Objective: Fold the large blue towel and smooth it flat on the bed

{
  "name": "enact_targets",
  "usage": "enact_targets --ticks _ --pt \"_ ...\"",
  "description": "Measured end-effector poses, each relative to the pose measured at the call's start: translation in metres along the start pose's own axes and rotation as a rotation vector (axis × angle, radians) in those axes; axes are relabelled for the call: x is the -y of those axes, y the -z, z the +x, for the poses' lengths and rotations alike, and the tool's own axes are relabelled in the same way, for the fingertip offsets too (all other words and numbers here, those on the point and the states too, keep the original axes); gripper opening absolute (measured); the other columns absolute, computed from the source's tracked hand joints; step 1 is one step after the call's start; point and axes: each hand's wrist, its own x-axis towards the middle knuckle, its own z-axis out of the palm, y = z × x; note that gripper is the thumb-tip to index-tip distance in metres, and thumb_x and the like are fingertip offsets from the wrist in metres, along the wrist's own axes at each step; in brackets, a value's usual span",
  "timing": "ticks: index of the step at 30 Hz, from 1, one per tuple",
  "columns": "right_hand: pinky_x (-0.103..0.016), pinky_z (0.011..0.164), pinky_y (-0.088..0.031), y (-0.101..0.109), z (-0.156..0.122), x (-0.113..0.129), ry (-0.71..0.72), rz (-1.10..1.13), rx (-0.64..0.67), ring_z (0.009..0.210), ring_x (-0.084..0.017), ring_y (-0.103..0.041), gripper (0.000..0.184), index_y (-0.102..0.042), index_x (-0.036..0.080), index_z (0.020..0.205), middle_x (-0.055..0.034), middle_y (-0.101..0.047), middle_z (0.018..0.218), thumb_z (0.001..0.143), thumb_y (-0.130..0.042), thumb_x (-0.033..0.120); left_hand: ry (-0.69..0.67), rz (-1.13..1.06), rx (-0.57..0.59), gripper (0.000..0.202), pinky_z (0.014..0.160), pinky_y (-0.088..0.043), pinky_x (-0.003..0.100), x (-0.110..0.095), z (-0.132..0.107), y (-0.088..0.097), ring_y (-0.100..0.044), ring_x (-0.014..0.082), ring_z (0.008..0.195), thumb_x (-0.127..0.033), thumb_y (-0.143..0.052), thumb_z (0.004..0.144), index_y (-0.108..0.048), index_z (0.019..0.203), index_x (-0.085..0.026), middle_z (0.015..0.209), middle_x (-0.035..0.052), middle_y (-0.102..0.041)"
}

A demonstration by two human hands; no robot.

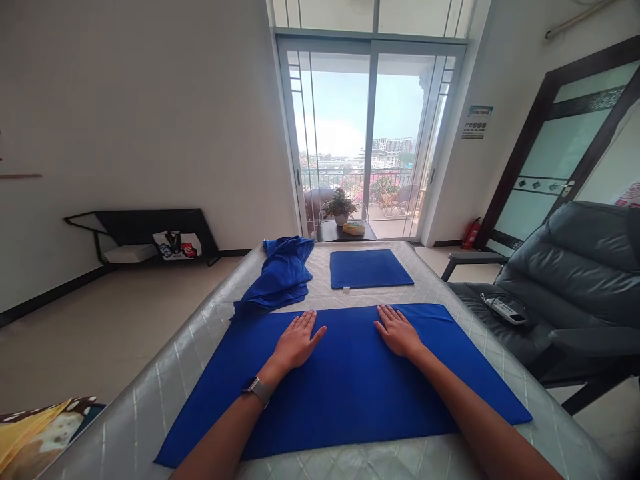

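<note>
A blue cloth [350,380] lies spread flat across the near part of the mattress. My left hand [296,340] rests palm down near its far edge, fingers stretched out and thumb apart. To the right, my right hand [397,331] presses flat on the same cloth, its fingers extended too. Neither hand grips anything. Beyond them lies a folded blue cloth [371,268], a neat rectangle with a small white tag on its near edge. A crumpled pile of blue cloth [283,273] sits at the far left, close to the spread cloth's far edge.
The quilted silver-grey mattress [185,363] carries all the cloths. On the right stands a dark armchair [585,267] with a white power strip [505,311] on its seat. A small table [327,232] with a potted plant [341,207] is beyond the mattress, before the glass sliding door [335,120].
</note>
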Motion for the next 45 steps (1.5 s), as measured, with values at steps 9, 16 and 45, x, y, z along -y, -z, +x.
enact_targets --ticks 9,16,45 --pt "-0.041 0.121 -0.014 0.014 -0.026 -0.127 -0.288 -0.150 -0.028 0.148 -0.021 -0.017 0.071 -0.023 0.010 0.154 -0.0087 -0.023 0.161 0.097 -0.017 0.052 0.273 0.060 -0.062 0.082 0.119 -0.022 0.047 0.159 -0.049 0.015 -0.031 0.0287 0.144 -0.065 -0.019 0.094 -0.035 0.148 -0.005 0.153 0.0178 -0.038" --pt "-0.039 0.121 -0.016 0.012 -0.025 -0.154 -0.318 -0.129 -0.048 0.148 -0.021 -0.019 0.073 -0.025 0.006 0.152 -0.0116 -0.025 0.160 0.096 -0.015 0.052 0.349 0.057 -0.046 0.084 0.118 -0.025 0.046 0.167 -0.055 0.022 -0.032 0.0296 0.143 -0.067 -0.021 0.092 -0.035 0.148 -0.005 0.154 0.0173 -0.038" --pt "-0.039 0.119 -0.022 0.031 -0.032 -0.072 -0.130 -0.029 -0.243 0.143 -0.021 -0.033 0.059 -0.044 0.011 0.145 -0.0108 -0.043 0.151 0.098 -0.022 0.040 0.273 0.067 -0.078 0.057 0.103 -0.045 0.043 0.068 -0.051 0.067 -0.056 0.0290 0.126 -0.049 -0.027 0.097 -0.057 0.133 -0.017 0.137 0.0100 -0.060"
